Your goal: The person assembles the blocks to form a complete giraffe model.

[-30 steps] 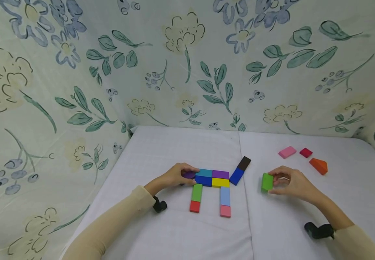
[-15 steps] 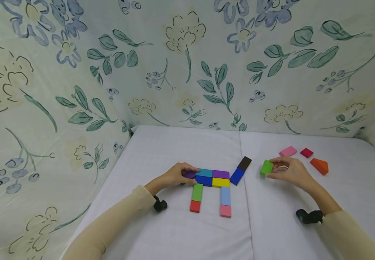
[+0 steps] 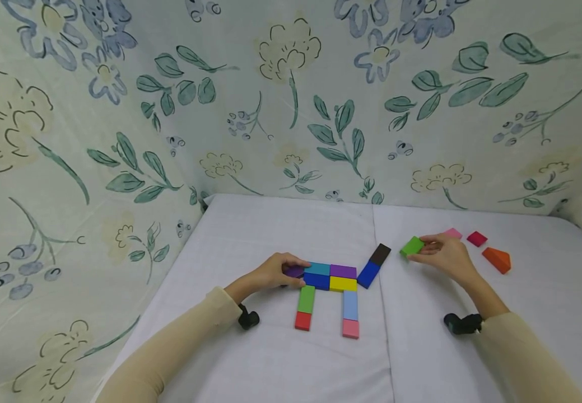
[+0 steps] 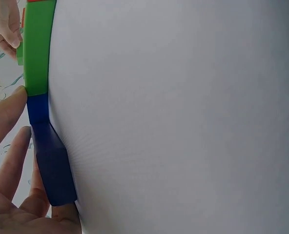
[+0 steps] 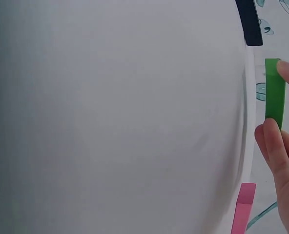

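Small coloured blocks lie edge to edge on a white cloth: teal (image 3: 317,269), purple (image 3: 343,272), blue (image 3: 316,281) and yellow (image 3: 343,284) in two rows, with green-and-red and light-blue-and-pink strips below. My left hand (image 3: 274,270) curls round a dark purple block (image 3: 294,271) at the left end; its fingertips touch the neighbouring blocks. Above the cloth, my right hand (image 3: 444,256) pinches a green block (image 3: 412,247) between thumb and fingers, tilted. A dark brown block (image 3: 380,254) and a blue block (image 3: 368,275) form a slanted strip to its left.
Behind the right hand lies a pink block (image 3: 454,233), partly covered. Beside it are a small red piece (image 3: 477,239) and an orange wedge (image 3: 497,260). A floral cloth (image 3: 291,140) hangs at the back and left of the table.
My right hand has carried the green block away from me, tilting it, so that it is now level with the brown block and partly covers the pink one. The left hand stays put.
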Available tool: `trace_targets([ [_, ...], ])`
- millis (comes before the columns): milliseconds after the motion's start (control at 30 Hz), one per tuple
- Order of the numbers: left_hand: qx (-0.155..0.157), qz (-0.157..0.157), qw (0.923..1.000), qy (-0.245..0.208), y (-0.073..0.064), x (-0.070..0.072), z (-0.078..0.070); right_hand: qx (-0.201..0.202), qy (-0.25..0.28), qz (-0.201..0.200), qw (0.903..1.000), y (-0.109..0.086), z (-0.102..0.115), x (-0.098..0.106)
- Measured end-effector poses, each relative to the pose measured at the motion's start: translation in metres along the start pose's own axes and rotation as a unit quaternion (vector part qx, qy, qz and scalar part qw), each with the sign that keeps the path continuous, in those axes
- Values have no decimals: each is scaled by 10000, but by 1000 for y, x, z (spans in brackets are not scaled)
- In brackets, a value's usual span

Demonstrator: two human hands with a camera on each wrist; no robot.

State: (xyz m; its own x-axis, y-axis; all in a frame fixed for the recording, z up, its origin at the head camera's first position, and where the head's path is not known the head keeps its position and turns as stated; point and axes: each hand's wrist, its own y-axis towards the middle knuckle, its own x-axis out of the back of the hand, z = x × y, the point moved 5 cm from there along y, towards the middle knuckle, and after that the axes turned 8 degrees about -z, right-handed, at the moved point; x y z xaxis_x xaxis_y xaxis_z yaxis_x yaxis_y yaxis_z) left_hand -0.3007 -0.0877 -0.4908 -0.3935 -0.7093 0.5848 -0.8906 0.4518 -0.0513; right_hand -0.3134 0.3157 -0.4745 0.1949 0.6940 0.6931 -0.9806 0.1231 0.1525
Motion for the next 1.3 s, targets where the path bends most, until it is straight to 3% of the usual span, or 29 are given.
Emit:
trace_targets([
  [267, 45, 12, 10000, -35, -2, -2, 2, -412, 72, -67, 9991, 12, 0, -6],
  [633, -6, 24, 10000, -90, -3, 0, 2, -575, 91, 35, 9983, 23, 6, -17],
  [867, 17, 0, 10000, -79, -3, -1, 2, -449, -72, 302, 9985, 29, 13, -23],
  [1300, -28, 36, 9999, -113, -1, -1, 2, -762, 59, 653, 9949, 38, 16, -28],
])
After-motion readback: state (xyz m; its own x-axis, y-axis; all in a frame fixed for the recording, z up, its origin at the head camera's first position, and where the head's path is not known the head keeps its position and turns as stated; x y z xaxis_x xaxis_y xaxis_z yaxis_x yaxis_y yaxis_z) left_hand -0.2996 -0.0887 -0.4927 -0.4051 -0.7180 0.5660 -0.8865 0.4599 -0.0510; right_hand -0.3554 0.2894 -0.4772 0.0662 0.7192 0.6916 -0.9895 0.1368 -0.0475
